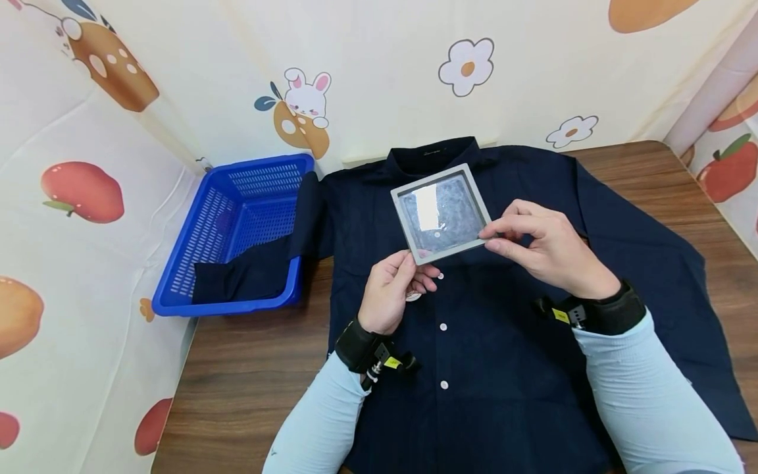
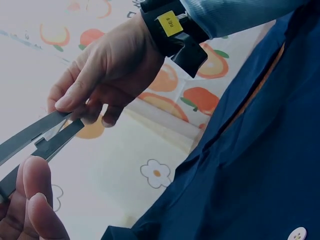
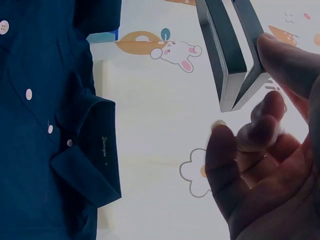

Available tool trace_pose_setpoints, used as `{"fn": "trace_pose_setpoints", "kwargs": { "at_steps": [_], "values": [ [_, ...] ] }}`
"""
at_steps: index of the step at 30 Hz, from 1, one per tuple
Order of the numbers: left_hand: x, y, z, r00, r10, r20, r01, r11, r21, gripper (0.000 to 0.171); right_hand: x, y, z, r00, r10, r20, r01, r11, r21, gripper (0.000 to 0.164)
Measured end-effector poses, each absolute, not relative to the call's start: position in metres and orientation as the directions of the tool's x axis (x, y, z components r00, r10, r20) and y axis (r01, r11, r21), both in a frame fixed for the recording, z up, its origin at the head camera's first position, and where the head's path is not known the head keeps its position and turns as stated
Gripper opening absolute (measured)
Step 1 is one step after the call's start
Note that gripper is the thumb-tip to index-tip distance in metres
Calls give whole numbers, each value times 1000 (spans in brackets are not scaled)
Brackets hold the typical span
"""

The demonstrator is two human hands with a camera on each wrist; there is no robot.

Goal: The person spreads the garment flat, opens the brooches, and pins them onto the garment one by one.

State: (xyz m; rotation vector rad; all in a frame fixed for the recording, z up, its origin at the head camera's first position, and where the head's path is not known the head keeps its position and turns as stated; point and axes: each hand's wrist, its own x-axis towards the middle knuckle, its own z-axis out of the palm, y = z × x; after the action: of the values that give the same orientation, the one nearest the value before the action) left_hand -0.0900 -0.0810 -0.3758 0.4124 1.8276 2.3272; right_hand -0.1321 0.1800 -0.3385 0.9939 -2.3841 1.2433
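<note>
Together, the left hand and right hand pinch corners of a square grey film frame, thumbs opposing bent fingers; a whitish disc beneath the left is mostly hidden.

Wood-grain table with a shirt and a basket on it.
The dark navy shirt lay spread front up, collar at the far side, pale buttons running down its middle; one sleeve stretched towards the right edge, the other crossed the rim of the blue basket, which stood at the left edge, and lay partly inside.
</note>
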Motion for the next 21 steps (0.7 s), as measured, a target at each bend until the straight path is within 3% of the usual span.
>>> {"fn": "trace_pose_setpoints", "kwargs": {
  "at_steps": [11, 21],
  "values": [
    [-90, -79, -377, -954, 270, 130, 47, -295, 955, 37, -131, 175, -338, -738, -420, 528, -671, 377, -638, 37],
    [-89, -80, -375, -953, 292, 76, -20, -311, 950, 50, -131, 175, -339, -735, -431, 523, -675, 391, -626, 35]
  ]
}}
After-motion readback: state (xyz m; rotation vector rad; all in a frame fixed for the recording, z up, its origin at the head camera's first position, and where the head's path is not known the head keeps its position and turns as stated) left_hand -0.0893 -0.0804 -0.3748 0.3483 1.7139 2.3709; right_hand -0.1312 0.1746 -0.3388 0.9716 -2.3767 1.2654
